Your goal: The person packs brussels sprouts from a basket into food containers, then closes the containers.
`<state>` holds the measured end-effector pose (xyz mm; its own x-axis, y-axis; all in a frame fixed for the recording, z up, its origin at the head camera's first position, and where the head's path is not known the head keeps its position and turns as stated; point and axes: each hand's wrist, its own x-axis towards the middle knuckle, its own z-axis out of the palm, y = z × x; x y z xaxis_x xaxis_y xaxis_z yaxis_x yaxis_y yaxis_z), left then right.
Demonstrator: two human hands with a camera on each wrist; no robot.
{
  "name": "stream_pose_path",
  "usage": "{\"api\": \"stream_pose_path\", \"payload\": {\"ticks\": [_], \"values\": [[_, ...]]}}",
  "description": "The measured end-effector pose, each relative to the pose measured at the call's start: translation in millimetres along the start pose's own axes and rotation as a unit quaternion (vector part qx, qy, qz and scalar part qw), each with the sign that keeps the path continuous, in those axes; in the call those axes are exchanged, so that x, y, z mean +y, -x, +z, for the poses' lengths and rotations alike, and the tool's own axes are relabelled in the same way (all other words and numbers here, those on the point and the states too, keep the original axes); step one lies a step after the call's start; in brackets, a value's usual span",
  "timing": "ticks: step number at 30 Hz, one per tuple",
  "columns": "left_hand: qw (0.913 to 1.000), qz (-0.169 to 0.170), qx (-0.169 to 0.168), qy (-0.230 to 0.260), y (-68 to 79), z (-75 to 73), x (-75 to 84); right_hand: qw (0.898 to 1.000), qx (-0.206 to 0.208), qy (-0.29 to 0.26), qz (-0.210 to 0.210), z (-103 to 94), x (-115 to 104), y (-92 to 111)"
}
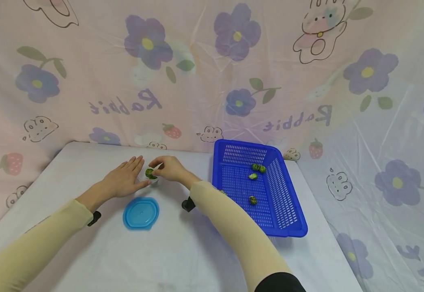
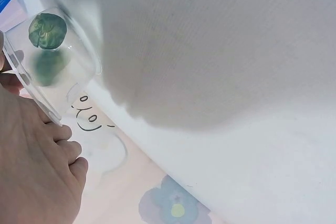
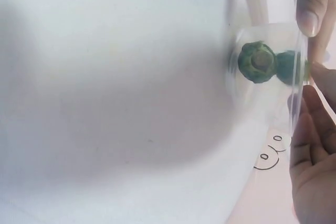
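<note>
Left grip (image 1: 125, 178): fingers straight, at container (image 2: 80, 65) rim. Right grip (image 1: 171, 168): pinching sprout (image 3: 286, 67). Blue lid (image 1: 141, 213) apart; tabletop (image 1: 175, 259) edge beyond.

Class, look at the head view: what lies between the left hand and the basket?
In the head view, between the left hand and basket lie the clear tub with sprouts, the right hand, then bare table.

Reversed "Rabbit" (image 1: 125, 102) stands 2 times on the backdrop (image 1: 201, 69).
</note>
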<state>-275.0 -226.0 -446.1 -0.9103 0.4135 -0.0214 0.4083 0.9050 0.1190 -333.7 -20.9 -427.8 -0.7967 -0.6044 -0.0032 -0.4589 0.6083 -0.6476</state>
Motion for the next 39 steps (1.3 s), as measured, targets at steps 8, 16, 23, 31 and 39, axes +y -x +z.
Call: {"api": "stream_pose_path", "payload": {"ticks": [8,16,23,31,39], "values": [[1.0,-0.002,0.002,0.005,1.0,-1.9,2.6,1.0,-0.001,-0.003,-0.004,-8.2,-1,3],[1.0,-0.005,-0.007,0.002,-0.9,-3.3,4.3,0.998,0.018,-0.039,-0.043,-29.3,-4,10],[1.0,-0.007,-0.005,0.005,-1.7,-2.0,3.9,0.994,0.046,-0.075,-0.063,-64.2,-18,29],[1.0,0.0,0.004,0.007,0.1,0.3,3.5,0.99,0.07,-0.112,-0.057,-108.3,-15,62],[0.9999,0.006,0.008,0.006,-0.4,3.2,0.3,0.988,0.109,-0.105,-0.033,-137.2,10,98]]}}
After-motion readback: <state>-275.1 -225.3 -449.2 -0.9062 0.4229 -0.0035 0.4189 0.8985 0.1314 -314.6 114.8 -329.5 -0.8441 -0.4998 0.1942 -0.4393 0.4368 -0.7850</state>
